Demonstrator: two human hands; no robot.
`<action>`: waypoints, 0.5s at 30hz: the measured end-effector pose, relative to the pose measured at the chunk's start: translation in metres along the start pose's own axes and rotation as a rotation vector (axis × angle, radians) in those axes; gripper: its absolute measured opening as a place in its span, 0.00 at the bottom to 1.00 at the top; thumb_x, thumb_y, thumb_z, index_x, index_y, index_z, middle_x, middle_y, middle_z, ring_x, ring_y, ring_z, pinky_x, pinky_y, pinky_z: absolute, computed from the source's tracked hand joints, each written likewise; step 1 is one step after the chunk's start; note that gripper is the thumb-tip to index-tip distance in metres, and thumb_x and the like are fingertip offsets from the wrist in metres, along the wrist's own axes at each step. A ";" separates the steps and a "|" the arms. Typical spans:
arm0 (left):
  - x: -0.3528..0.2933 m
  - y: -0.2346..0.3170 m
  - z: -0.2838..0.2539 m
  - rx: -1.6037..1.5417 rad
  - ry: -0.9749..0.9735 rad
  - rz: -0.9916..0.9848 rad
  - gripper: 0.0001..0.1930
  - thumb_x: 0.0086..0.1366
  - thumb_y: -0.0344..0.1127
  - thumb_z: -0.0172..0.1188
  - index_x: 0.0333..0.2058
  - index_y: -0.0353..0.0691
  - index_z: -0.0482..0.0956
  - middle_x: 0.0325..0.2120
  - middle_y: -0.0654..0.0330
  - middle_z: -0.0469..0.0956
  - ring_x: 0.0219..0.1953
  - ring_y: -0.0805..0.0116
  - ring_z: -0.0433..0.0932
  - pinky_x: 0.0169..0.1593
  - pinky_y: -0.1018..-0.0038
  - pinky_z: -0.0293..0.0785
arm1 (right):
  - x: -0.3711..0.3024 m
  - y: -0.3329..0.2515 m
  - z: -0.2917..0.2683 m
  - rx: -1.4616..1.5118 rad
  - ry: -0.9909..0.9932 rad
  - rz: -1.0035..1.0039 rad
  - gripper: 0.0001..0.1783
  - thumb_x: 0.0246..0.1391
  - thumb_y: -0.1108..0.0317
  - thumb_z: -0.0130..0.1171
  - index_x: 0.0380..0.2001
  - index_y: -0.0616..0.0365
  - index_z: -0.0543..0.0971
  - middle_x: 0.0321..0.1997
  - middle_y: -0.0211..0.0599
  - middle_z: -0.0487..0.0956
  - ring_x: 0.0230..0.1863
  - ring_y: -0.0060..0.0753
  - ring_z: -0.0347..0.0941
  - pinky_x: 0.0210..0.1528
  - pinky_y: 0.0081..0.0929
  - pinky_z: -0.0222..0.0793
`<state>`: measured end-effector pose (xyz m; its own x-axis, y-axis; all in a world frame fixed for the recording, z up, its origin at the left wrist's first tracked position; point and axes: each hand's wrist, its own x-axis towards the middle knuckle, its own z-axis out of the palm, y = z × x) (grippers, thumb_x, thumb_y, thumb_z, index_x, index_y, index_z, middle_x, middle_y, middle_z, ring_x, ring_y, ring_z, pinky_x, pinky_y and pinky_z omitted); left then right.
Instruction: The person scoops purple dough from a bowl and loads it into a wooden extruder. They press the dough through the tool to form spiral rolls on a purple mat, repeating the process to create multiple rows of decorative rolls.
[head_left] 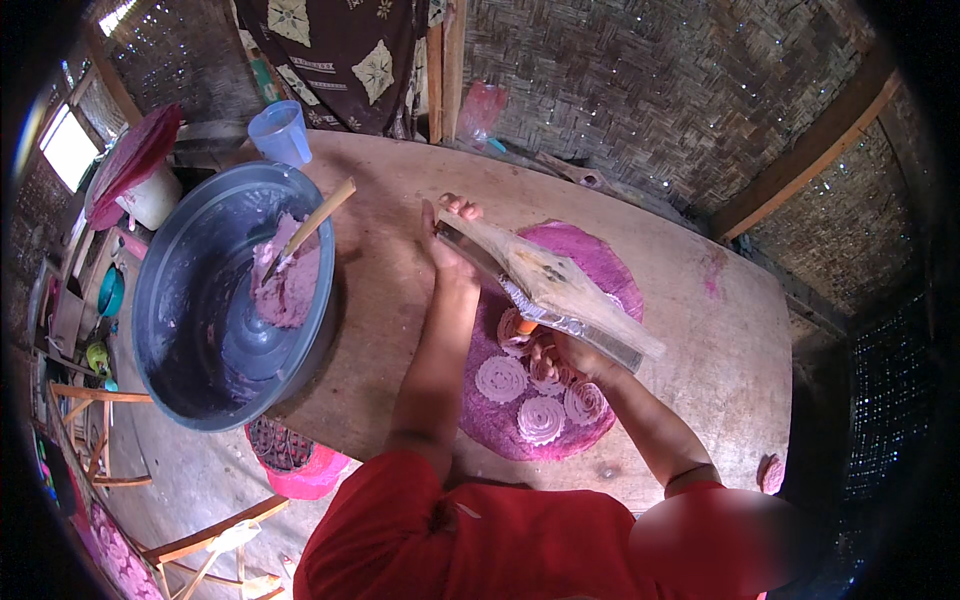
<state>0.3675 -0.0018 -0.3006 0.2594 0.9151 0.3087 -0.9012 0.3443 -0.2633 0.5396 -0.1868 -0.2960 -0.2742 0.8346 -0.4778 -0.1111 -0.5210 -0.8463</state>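
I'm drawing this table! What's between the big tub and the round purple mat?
In the head view, the left forearm crosses over bare wooden tabletop between the tub and the mat.

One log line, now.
left hand: grips wooden tool | right hand: under tool's edge | pink swirls: on round mat | basin: pink dough

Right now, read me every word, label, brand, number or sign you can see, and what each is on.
None can be read.
The brown curtain has small pale marks, perhaps print, too small to make out.
The wooden tool has dark marks, but no readable lettering.
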 end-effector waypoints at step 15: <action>0.060 -0.038 0.022 0.383 0.042 -0.197 0.29 0.68 0.65 0.41 0.29 0.44 0.74 0.24 0.64 0.73 0.34 0.64 0.71 0.52 0.60 0.67 | -0.059 -0.108 -0.072 -0.199 -0.080 0.092 0.40 0.63 0.31 0.34 0.59 0.54 0.69 0.44 0.42 0.79 0.38 0.25 0.78 0.36 0.26 0.76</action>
<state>0.4099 0.0350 -0.2519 0.4462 0.8501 0.2797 -0.8948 0.4177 0.1579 0.6368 -0.1668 -0.1930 -0.3499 0.7645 -0.5415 0.1065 -0.5418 -0.8337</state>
